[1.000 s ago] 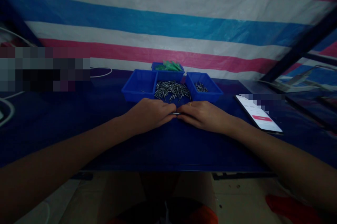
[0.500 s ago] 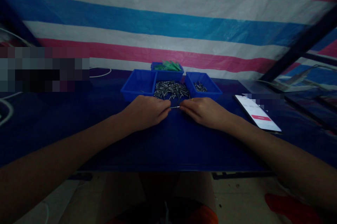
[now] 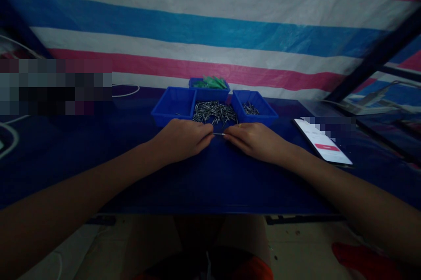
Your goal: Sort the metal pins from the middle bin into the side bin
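A thin metal rivet [image 3: 219, 134], with a thicker part towards its right end, spans the gap between my hands. My left hand [image 3: 187, 140] is closed, thumb and fingertips pinching its left end. My right hand [image 3: 255, 140] pinches the other end, the fingers closed; a ring shows on it. Just beyond lies a loose pile of similar metal rivets [image 3: 214, 112] on the blue table. To the left of the pile stands a blue bin [image 3: 176, 104] with little visible in it. On the right, another blue bin [image 3: 259, 118] holds a small heap of rivets [image 3: 250, 108].
Behind the pile, a blue bin [image 3: 210, 93] holds green plastic packets [image 3: 213, 82]. A lit phone [image 3: 324, 144] lies to the right of my right hand. White cables [image 3: 126, 94] run along the left side. A striped sheet [image 3: 210, 30] hangs behind the blue table [image 3: 213, 183].
Both hands stay almost in place, still holding the rivet between them. The rivet's tilt has levelled slightly; the bins and pile look the same.
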